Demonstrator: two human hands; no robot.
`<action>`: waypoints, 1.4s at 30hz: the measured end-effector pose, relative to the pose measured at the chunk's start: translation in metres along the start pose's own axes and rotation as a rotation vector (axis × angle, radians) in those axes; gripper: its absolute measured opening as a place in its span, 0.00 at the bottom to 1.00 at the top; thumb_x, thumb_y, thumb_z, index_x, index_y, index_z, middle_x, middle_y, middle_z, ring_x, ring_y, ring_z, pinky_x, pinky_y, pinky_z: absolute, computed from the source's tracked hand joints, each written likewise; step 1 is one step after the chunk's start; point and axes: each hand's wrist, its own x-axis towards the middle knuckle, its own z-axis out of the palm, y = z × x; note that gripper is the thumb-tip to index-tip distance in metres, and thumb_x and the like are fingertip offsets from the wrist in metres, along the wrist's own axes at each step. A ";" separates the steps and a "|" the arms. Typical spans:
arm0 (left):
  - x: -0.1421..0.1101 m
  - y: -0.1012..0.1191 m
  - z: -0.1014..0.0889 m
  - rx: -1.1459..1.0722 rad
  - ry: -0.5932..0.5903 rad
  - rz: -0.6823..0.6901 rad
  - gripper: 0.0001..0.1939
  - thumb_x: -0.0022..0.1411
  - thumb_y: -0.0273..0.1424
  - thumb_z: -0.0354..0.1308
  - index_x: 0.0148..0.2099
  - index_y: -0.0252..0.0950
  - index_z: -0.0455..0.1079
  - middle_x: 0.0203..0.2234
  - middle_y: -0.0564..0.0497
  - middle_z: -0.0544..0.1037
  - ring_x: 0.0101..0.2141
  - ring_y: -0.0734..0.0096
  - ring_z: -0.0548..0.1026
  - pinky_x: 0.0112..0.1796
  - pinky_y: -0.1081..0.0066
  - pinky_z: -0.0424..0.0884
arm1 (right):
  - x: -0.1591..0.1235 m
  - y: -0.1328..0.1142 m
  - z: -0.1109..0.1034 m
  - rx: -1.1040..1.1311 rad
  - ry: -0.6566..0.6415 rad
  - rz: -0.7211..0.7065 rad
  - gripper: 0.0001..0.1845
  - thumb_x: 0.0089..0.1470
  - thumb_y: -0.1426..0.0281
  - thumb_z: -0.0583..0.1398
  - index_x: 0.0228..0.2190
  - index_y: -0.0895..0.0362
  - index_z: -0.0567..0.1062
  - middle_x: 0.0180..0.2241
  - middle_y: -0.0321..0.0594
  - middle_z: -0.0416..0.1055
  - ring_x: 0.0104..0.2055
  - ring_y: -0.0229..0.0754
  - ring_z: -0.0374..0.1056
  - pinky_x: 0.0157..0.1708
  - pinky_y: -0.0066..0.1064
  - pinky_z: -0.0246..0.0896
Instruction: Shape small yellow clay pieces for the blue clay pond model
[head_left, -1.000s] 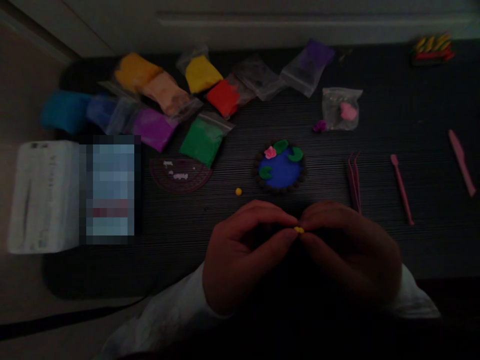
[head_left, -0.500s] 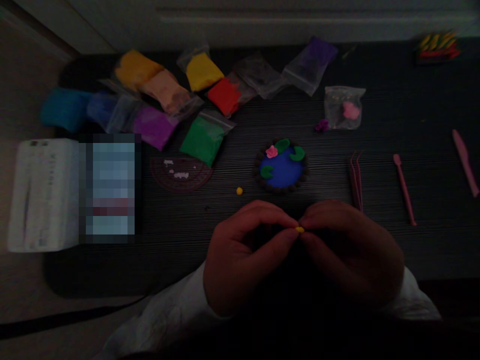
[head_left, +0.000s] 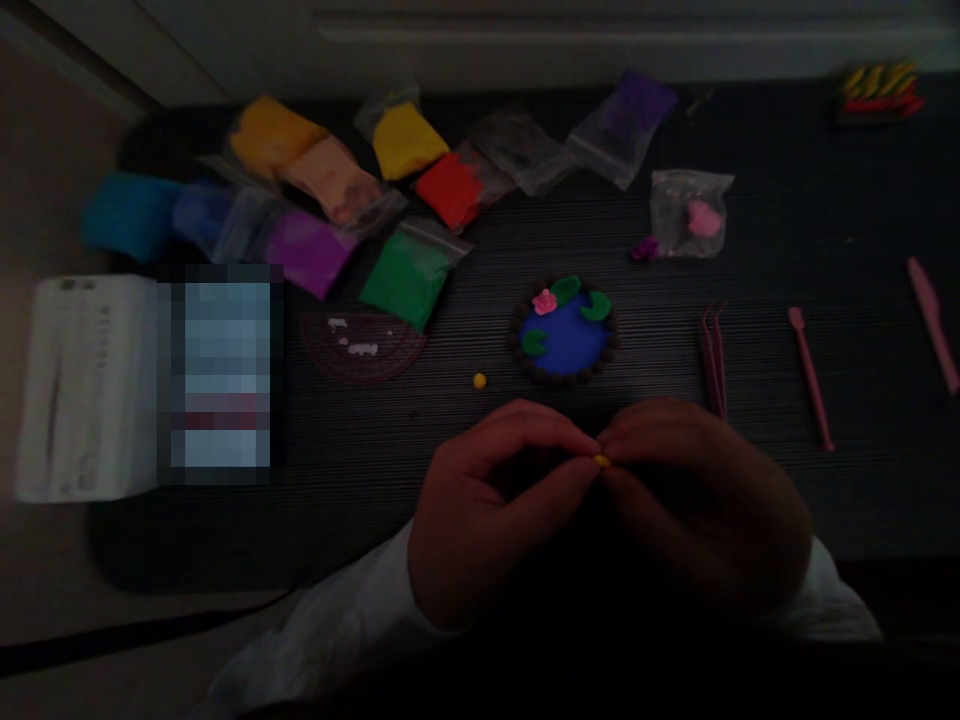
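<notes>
- Your left hand (head_left: 495, 500) and right hand (head_left: 712, 500) meet tip to tip, low in the middle of the frame.
- Both have thumb and fingers pinched on a tiny bit of yellow clay (head_left: 602, 461). Most of it is hidden, so I can't tell its shape.
- The step in hand looks like shaping that bit with your fingertips.
- The next move, I think, calls for soft, small pinches; press too hard and it could squash flat.
- Just above your left hand sits a small yellow ball (head_left: 480, 381), touched by no one.
- Near it, in the middle of the frame, is the blue clay pond (head_left: 566, 350) with its brown bumpy rim. It has a pink flower (head_left: 544, 302) and three green lily pads on it.
- Right of the pond lie the pink tweezers (head_left: 715, 355), then a thin pink clay tool (head_left: 811, 380).
- At the far right edge is a pink clay knife (head_left: 933, 325).
</notes>
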 end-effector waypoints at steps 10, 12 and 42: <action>0.000 0.000 0.000 -0.043 0.030 -0.068 0.04 0.52 0.25 0.55 0.32 0.39 0.70 0.28 0.56 0.72 0.32 0.78 0.69 0.34 0.78 0.65 | 0.000 0.001 0.000 -0.109 0.017 -0.044 0.11 0.40 0.79 0.60 0.30 0.58 0.69 0.28 0.40 0.71 0.32 0.38 0.67 0.31 0.31 0.65; 0.000 0.000 0.000 -0.063 0.034 -0.077 0.04 0.52 0.25 0.56 0.31 0.39 0.70 0.28 0.56 0.73 0.32 0.78 0.70 0.34 0.78 0.65 | 0.000 0.001 0.000 -0.117 0.022 -0.044 0.11 0.41 0.79 0.60 0.31 0.57 0.69 0.28 0.39 0.71 0.32 0.38 0.67 0.31 0.31 0.66; -0.001 0.000 0.002 -0.108 0.061 -0.053 0.04 0.51 0.25 0.56 0.31 0.38 0.70 0.27 0.54 0.71 0.31 0.75 0.69 0.32 0.76 0.65 | 0.001 0.000 0.001 -0.079 0.020 -0.033 0.11 0.42 0.78 0.60 0.31 0.56 0.69 0.28 0.38 0.71 0.32 0.38 0.67 0.31 0.32 0.66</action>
